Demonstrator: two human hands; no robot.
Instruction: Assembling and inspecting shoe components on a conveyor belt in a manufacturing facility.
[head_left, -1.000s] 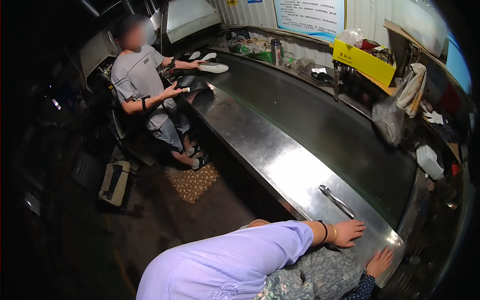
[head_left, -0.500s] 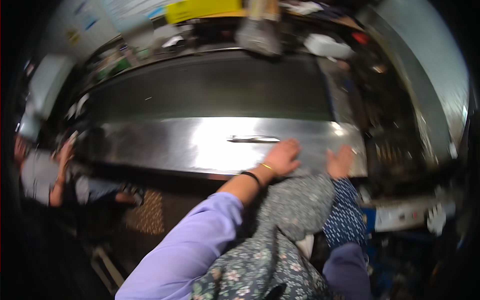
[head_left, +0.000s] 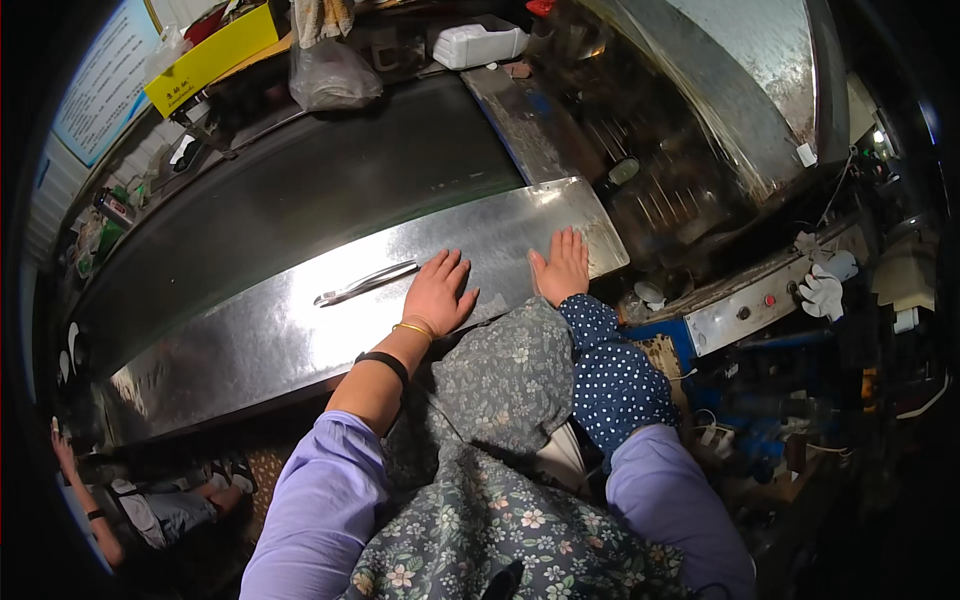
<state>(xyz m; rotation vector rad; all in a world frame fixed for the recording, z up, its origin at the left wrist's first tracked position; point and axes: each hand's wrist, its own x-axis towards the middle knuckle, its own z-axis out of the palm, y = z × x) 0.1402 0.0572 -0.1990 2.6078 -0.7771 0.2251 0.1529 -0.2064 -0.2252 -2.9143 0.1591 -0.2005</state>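
Shows a slim, glossy, silver-coloured metal hand tool point(head_left: 365, 283), slightly broader at its left end. Lies slantwise on the long, shiny steel counter strip point(head_left: 230, 350), just beside the outer fingers of the bare left hand point(head_left: 437, 292), well apart from the bare right hand point(head_left: 562, 270). Laid palm-down with fingers loosely spread on both hands, gripping nothing.

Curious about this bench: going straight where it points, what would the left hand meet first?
Likely the dark surface beyond the steel strip under the left hand; the tool lies left of that line. Any height step is unclear.
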